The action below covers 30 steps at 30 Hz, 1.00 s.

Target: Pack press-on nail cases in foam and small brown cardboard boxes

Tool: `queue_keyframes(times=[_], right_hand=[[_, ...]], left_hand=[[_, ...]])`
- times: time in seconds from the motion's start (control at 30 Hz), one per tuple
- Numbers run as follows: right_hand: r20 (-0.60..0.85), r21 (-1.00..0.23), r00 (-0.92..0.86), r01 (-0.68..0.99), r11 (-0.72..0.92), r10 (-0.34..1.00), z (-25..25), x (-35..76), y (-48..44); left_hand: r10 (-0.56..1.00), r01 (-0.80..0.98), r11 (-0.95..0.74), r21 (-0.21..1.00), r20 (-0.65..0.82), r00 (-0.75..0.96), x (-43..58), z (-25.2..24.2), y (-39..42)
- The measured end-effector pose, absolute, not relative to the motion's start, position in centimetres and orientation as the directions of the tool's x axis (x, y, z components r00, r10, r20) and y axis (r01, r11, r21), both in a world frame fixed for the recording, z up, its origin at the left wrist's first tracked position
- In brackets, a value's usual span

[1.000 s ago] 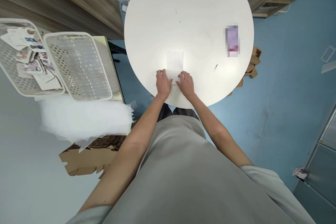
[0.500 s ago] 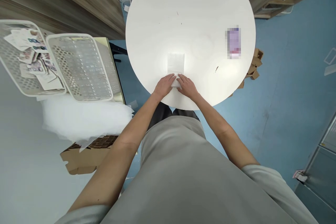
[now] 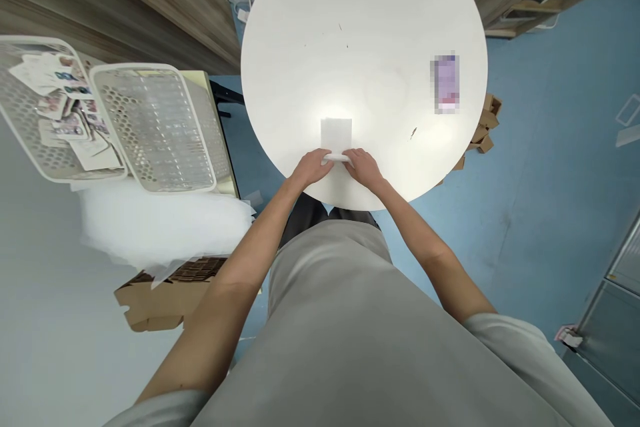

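A white sheet [image 3: 336, 135] lies near the front edge of the round white table [image 3: 370, 0], its near end raised in a narrow fold or roll between my hands. My left hand [image 3: 313, 168] grips the left end of this fold, fingers on top and thumb below. At the right end, my right hand [image 3: 365, 168] pinches it in the same way. What the fold contains, if anything, is hidden.
A pixelated purple object [image 3: 447, 82] lies at the table's right. To the left stand two white baskets [image 3: 213, 177], one with printed cards. White sheets [image 3: 165, 223] and flattened brown cardboard [image 3: 160, 303] are below them. More cardboard [image 3: 484, 127] sits beyond the table's right edge.
Both hands have moved slightly down and apart, with the near end of the sheet now raised between them. The sheet's far edge has shifted nearer to me.
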State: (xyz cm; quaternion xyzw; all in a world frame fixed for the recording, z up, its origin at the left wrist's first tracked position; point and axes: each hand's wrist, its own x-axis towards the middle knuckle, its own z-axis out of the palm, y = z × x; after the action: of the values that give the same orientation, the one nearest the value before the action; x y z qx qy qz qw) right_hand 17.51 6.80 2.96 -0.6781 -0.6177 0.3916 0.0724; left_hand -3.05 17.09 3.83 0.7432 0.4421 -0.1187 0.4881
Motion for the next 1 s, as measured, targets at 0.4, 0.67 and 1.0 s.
queue_keyframes(times=[0.4,0.67,1.0], right_hand=[[-0.582,-0.455,0.358,0.6,-0.658,0.73,0.3,16.6,9.3],[-0.464,-0.502,0.358,0.648,-0.573,0.81,-0.5,15.6,9.9],[-0.723,-0.609,0.372,0.055,-0.791,0.582,0.7,14.3,6.4]], left_hand=[[0.709,0.873,0.088,0.479,-0.646,0.283,-1.0,1.3,17.4],[0.784,0.825,-0.179,0.536,-0.429,0.449,0.0,2.1,17.2],[0.687,0.775,-0.271,0.571,-0.449,0.571,0.2,2.5,17.0]])
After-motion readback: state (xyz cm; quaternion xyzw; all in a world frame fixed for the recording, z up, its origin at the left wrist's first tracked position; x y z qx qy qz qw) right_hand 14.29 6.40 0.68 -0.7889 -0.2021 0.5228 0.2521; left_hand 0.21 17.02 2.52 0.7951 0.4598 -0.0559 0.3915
